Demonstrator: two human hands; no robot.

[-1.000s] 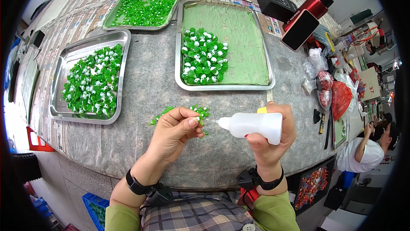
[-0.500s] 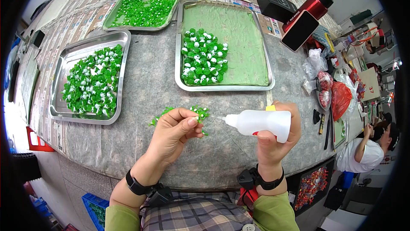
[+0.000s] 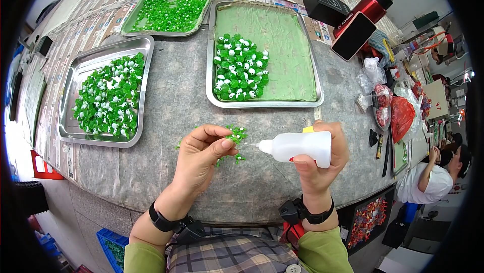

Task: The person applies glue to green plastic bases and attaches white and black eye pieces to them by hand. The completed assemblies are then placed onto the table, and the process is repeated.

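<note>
head view. clamped in the right hand [image 3: 322, 177], at four o'clock: white plastic squeeze bottle [image 3: 305, 147], nozzle toward nine o'clock. between seven and eight, apart from the right: left hand [image 3: 198, 156], thumb and forefinger curled close together near the nozzle; cannot tell about a pinched piece, too small to make out. near centre, just past those fingertips: loose small green pieces [image 3: 237, 132] on a grey-covered table [image 3: 176, 86]. toward nine to ten: metal tray [image 3: 73, 85] heaped with green-and-white eye-like pieces [image 3: 108, 94]. past twelve: green-lined tray [image 3: 295, 51], similar pieces massed at its eight o'clock side. at two: black-screened smartphone [image 3: 354, 36].
</note>
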